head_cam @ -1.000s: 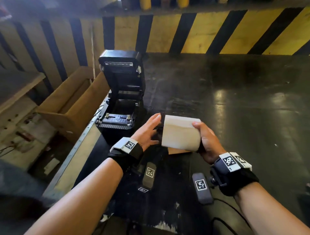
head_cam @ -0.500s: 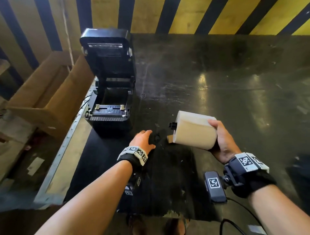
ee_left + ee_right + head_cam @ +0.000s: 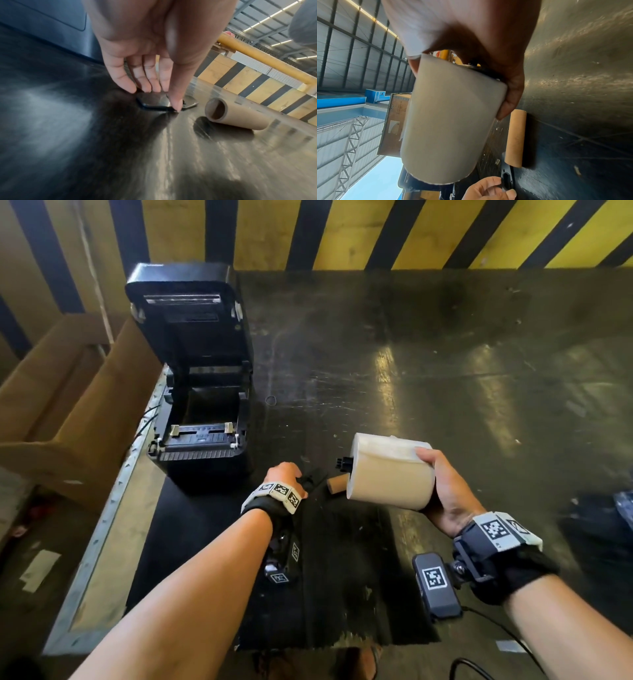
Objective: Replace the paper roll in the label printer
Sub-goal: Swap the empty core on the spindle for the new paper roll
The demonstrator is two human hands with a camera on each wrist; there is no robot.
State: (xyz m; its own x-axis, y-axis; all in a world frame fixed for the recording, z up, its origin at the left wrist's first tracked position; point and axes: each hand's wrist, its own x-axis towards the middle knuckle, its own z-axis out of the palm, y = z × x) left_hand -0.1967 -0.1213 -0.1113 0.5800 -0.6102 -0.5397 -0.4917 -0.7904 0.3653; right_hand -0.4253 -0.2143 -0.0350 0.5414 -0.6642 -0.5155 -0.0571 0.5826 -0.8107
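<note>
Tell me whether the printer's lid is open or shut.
Open. The label printer has its lid swung up and back, and its paper bay shows with no roll in it.

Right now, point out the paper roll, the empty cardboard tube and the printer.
paper roll [image 3: 390, 474], head view, its curved side.
cardboard tube [image 3: 240, 117], left wrist view, middle of its side.
printer [image 3: 202, 460], head view, its front edge.

Your right hand [image 3: 445, 491] covers the far end of the paper roll [image 3: 390, 474], so you cannot see that end. The roll hides most of the empty cardboard core [image 3: 336, 485] in the head view. Your left hand [image 3: 145, 56] covers part of the flat black piece [image 3: 152, 101].
</note>
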